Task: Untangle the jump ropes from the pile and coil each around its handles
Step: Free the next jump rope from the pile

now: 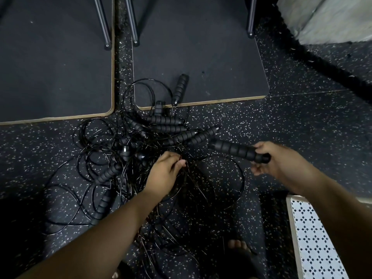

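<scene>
Right hand (275,160) grips the right-hand end of a handle (235,149), fingers (259,147) curled round it. The handle's long axis runs left and slightly away, its free end pointing into the pile (141,141) on the floor (281,121). Left hand (165,172), nearer the tangle, pinches cords at the pile's near edge, just left of that end; the held rope probably must be drawn rightward. Farther off, a lone handle (181,87) lies on a mat (221,67), pointing away.
</scene>
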The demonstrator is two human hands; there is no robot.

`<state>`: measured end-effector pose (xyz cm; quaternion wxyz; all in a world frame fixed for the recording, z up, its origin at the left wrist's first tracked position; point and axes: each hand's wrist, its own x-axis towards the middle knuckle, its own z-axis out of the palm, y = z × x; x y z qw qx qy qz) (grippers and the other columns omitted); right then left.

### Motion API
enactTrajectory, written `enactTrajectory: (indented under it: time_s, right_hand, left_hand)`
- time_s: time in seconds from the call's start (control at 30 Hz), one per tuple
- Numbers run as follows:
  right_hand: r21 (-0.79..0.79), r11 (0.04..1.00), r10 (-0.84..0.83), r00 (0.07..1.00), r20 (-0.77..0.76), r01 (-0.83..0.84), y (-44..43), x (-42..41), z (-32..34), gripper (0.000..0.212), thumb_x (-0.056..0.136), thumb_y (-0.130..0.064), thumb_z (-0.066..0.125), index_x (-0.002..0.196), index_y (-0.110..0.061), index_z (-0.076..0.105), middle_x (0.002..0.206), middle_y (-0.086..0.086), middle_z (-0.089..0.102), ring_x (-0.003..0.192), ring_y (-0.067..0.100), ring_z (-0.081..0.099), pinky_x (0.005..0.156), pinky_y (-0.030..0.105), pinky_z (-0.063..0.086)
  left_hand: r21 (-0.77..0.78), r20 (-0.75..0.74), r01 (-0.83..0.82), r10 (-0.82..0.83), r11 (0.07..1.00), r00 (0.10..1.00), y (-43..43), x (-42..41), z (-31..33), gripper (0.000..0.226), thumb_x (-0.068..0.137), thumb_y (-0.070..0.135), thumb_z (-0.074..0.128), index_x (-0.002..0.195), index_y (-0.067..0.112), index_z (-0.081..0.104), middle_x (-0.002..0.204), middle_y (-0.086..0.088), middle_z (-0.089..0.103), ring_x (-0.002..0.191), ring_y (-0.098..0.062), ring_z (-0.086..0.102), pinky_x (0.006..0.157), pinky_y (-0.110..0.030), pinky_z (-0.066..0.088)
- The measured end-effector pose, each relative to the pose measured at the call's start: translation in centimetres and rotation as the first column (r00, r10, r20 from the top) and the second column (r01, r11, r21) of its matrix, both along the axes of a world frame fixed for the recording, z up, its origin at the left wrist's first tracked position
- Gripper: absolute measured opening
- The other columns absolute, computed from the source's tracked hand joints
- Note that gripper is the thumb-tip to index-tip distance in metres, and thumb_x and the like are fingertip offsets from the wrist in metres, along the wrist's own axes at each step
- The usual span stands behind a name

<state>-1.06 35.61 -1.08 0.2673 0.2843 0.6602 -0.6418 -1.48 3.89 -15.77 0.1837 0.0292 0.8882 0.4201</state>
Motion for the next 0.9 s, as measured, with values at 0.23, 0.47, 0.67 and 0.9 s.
enactTrajectory:
  time_s: [0.23, 0.47, 0.67, 0.9]
  right_hand:
    - [-0.054, 0.932, 0.361, 0.932, 0.027, -0.359, -1.5, 2.5, -1.4, 0.044, 0.091, -0.015, 0.076, 0.131, -0.028, 0.063, 0.119, 0.01, 0.079, 0.12, 0.026, 0.071, 0.108, 0.046, 0.044]
    - [-0.112, 0.961, 0.252, 0.968, -0.017, -0.252, -5.1, 1.7, -1.0, 0.027, 0.089, -0.006, 0.078, 0.113, -0.012, 0.067, 0.108, 0.012, 0.076, 0.104, 0.029, 0.072, 0.098, 0.042, 0.053]
    - [-0.231, 0.973, -0.046, 0.993, -0.109, 0.019, -7.0, 0.0, 3.3, 0.016, 0.095, -0.009, 0.076, 0.108, -0.001, 0.069, 0.098, 0.018, 0.074, 0.089, 0.027, 0.072, 0.075, 0.033, 0.059]
    - [-0.198, 0.98, -0.021, 0.964, -0.267, -0.034, -9.9, -1.5, 13.4, 0.03, 0.096, -0.009, 0.076, 0.126, -0.007, 0.071, 0.108, 0.017, 0.079, 0.091, 0.032, 0.077, 0.076, 0.036, 0.058]
  left_hand:
    - [0.146, 0.058, -0.085, 0.078, 0.986, 0.995, 3.2, -0.6, 4.2, 0.031, 0.112, 0.039, 0.049, 0.092, 0.023, 0.067, 0.087, 0.012, 0.074, 0.065, 0.002, 0.061, 0.061, -0.016, 0.044]
    - [0.224, -0.009, -0.013, 0.015, 0.975, 1.0, 4.8, -1.5, 9.3, 0.036, 0.111, 0.04, 0.053, 0.077, 0.028, 0.053, 0.065, 0.013, 0.057, 0.055, -0.005, 0.043, 0.053, -0.026, 0.036]
    - [0.207, -0.113, 0.065, -0.042, 0.976, 0.993, 3.5, -2.8, 15.9, 0.03, 0.11, 0.042, 0.053, 0.094, 0.023, 0.07, 0.075, 0.003, 0.071, 0.063, -0.011, 0.061, 0.062, -0.033, 0.05]
    - [0.133, -0.218, 0.057, -0.027, 0.989, 0.976, 2.1, -4.7, 26.9, 0.04, 0.11, 0.038, 0.055, 0.082, 0.011, 0.052, 0.072, -0.014, 0.056, 0.063, -0.011, 0.045, 0.067, -0.043, 0.044]
